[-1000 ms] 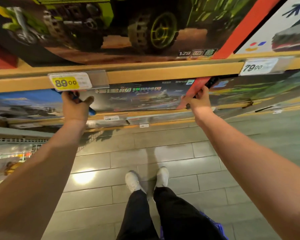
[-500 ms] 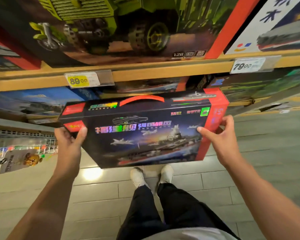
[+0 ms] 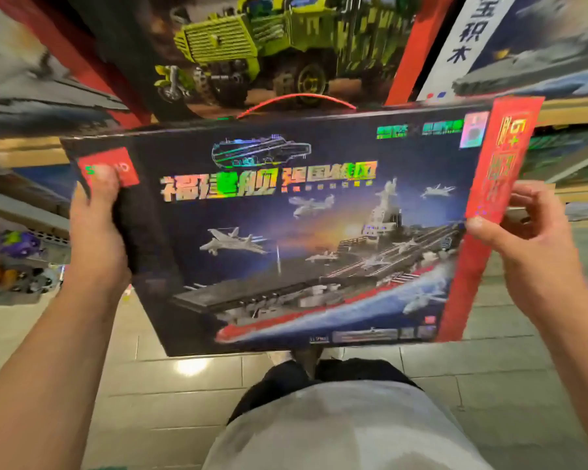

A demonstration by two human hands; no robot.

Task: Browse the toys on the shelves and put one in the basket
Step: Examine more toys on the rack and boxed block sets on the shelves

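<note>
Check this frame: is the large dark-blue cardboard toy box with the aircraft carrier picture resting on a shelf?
No, the dark-blue aircraft carrier box is held in the air, the left hand and right hand gripping its side edges.

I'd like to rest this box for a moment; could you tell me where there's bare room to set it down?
The tiled floor shows bare on both sides of the legs, below the aircraft carrier box held by the left hand and right hand. The shelves are crowded: the green truck box fills the one above, and small toys crowd the far left.
</note>
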